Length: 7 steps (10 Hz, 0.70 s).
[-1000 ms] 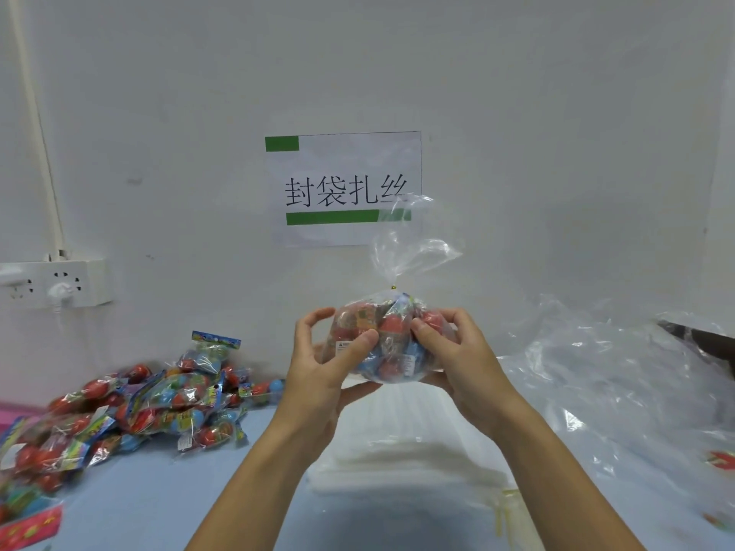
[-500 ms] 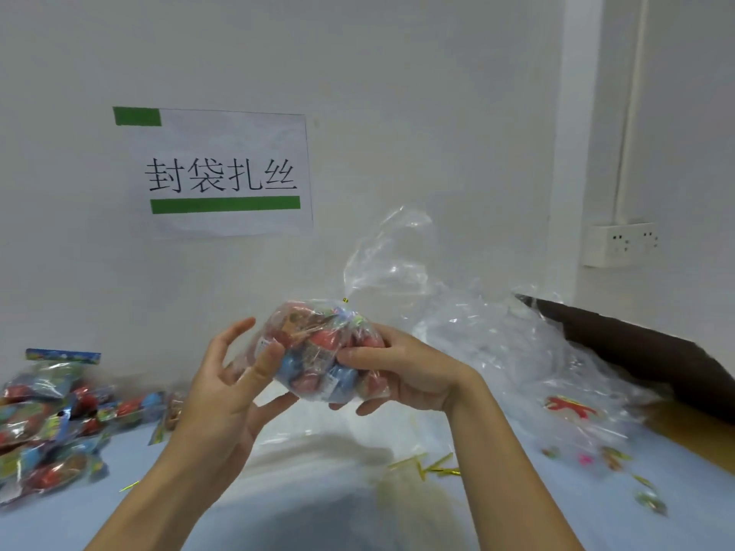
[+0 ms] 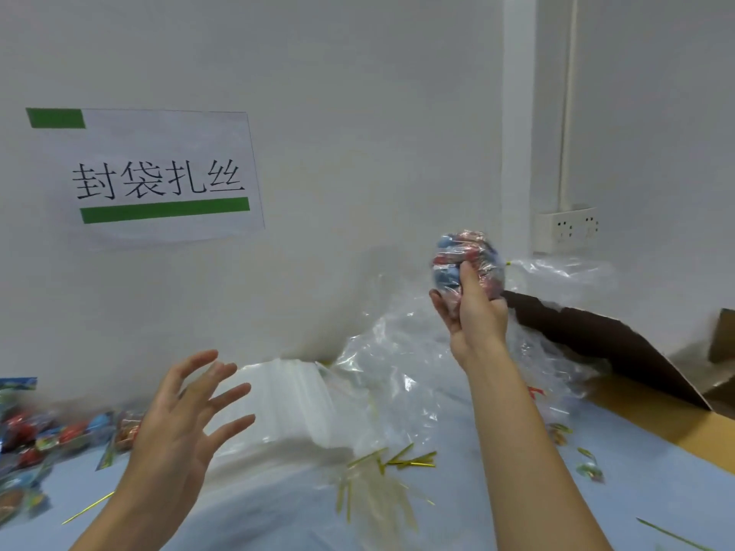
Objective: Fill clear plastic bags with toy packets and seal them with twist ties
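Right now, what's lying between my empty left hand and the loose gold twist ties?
In the head view, the stack of empty clear bags lies between the left hand and the twist ties.

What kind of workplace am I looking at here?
Probably a small hand-packing station, not a home. A printed wall sign marks the spot, a stack of clear bags and gold twist ties lie on the table, and an open cardboard carton waits at right.

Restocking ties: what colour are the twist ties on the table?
Gold twist ties, head view.

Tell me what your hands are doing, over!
Right hand grips filled bag, tie on, raised toward cardboard box. Left hand open, empty. Nothing blocking.
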Motion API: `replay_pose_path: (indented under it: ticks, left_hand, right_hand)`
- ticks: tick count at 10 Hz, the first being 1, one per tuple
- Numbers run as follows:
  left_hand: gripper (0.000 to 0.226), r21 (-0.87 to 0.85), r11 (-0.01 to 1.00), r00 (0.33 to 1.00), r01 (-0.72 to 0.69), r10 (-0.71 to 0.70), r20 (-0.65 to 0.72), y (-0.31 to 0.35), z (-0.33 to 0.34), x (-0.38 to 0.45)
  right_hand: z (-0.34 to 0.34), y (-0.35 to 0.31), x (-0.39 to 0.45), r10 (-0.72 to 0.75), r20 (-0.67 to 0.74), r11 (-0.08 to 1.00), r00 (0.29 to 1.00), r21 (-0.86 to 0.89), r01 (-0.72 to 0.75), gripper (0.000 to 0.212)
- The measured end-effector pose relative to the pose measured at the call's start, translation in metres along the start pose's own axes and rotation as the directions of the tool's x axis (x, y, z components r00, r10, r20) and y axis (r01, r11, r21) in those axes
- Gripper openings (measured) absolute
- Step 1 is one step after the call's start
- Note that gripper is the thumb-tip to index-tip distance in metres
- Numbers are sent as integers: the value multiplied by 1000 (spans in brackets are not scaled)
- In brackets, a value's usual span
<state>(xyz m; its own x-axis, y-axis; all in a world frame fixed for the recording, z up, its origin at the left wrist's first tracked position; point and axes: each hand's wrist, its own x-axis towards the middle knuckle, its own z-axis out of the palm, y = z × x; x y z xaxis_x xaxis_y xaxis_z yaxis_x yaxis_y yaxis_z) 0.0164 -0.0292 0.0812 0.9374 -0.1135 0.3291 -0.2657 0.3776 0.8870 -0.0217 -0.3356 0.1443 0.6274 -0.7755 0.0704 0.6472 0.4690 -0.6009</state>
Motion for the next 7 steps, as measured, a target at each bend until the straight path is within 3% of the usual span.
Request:
replay_pose_path:
  ticks: [2,4,6,7]
  left_hand:
    - [18,53,999,1000,5,-3,-25,3,-4,2]
    - [19,130,990,999,51,-52,4,1,-2,1]
    - [17,450,892,990,-39,-27,140,-5,4,-9]
    - [21,637,767,984,-78,-43,173,-11,6,-22]
  right_hand:
    - [-9,-41,23,-128,-130,991,983,25,133,62]
    - [-34,-45,26,-3,-34,996,999,-88,0,58]
    - [-40,-17,1,62,103,918,993,-397,-16,38]
    - [-38,24,-30,223,275,739,935,-674,22,27]
